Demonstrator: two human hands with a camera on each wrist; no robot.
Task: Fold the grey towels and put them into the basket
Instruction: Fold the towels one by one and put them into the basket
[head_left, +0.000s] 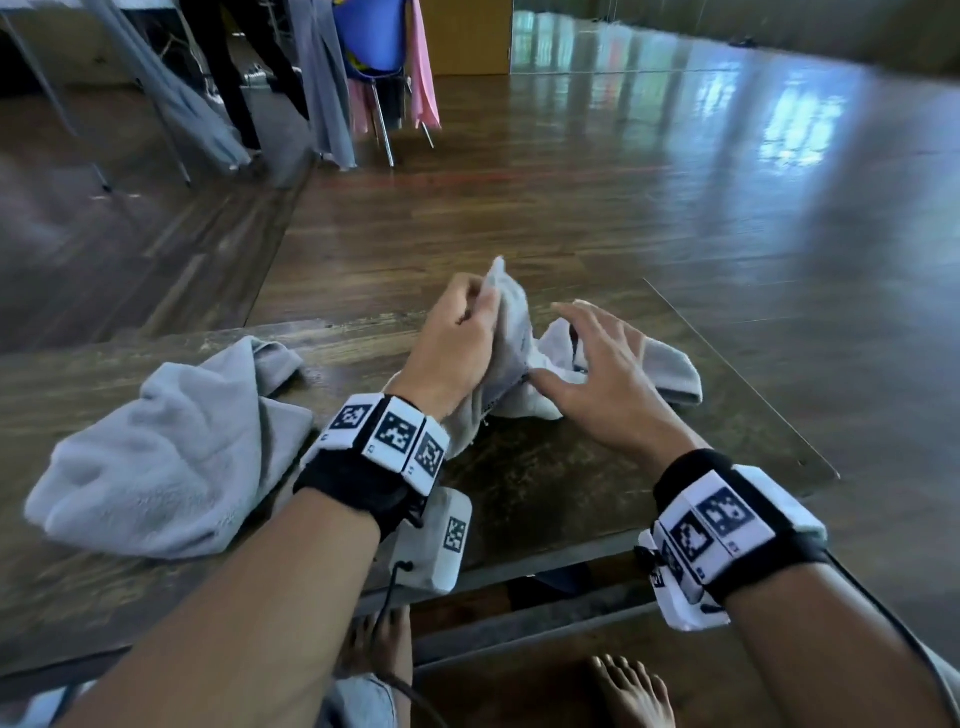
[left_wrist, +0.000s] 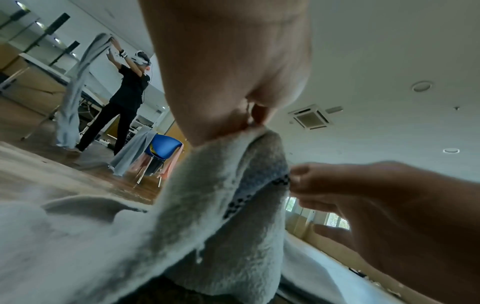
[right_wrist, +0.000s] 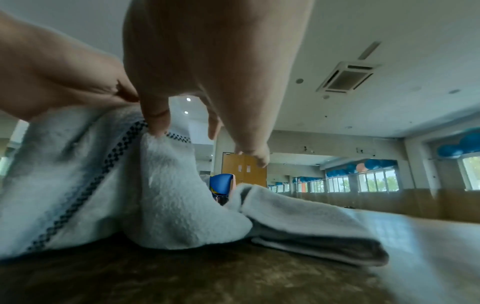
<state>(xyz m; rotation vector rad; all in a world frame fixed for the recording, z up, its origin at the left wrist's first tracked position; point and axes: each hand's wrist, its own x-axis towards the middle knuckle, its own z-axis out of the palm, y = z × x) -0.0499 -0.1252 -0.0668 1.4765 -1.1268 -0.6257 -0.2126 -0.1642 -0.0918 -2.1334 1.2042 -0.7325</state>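
A grey towel (head_left: 511, 332) with a dark checkered hem lies bunched in the middle of the wooden table (head_left: 571, 499). My left hand (head_left: 467, 312) pinches one corner of it and holds that corner up off the table; the left wrist view shows the pinch (left_wrist: 249, 123) at the towel's top (left_wrist: 207, 205). My right hand (head_left: 587, 343) hovers over the towel's right part with fingers spread. Its thumb (right_wrist: 155, 123) touches the checkered hem (right_wrist: 103, 164); the other fingers are free. A second grey towel (head_left: 171, 457) lies crumpled at the table's left. No basket is in view.
The table's right edge (head_left: 753, 384) and front edge (head_left: 545, 561) are close to my hands; bare feet (head_left: 634, 691) show below. On the shiny wooden floor beyond stands a blue chair (head_left: 369, 36) draped with pink and grey cloths. Another person (left_wrist: 127, 88) lifts a grey cloth far left.
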